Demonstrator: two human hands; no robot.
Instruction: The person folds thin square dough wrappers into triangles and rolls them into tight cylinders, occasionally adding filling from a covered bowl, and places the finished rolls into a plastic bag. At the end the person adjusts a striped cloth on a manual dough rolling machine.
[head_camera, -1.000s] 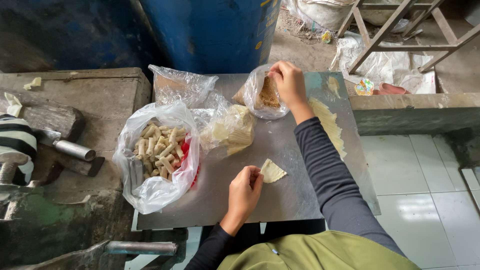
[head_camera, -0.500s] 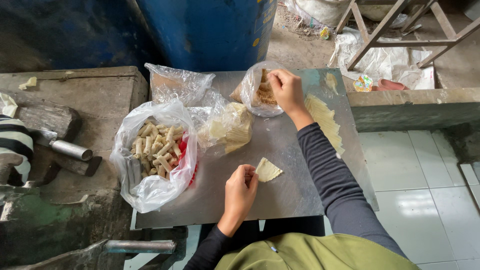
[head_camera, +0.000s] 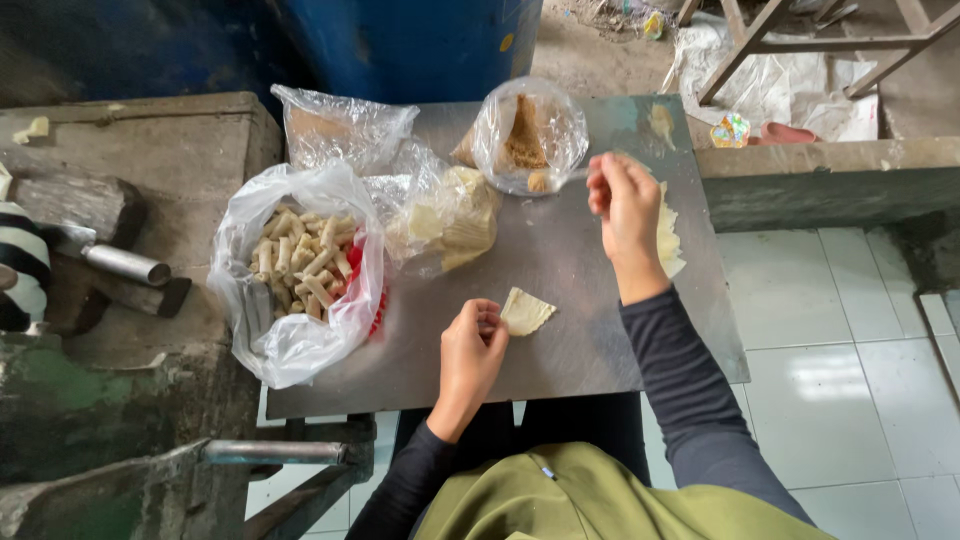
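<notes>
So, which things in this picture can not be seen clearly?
- Head view: what the right hand pinches is hidden by its own fingers; only a thin blurred piece reaches toward the small bag of brown filling.
- The left hand covers one edge of the wrapper.
- The middle bag is crumpled, so its contents stay unclear.
- The blue barrel is cut off by the top edge.

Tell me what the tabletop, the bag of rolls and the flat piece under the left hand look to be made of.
Tabletop: seemingly sheet metal, dull grey with a soft sheen and smears.
Bag of rolls: thin clear plastic film, crinkled and glossy.
Flat piece at the left hand: probably a thin dough wrapper, pale, matte, folded.
</notes>
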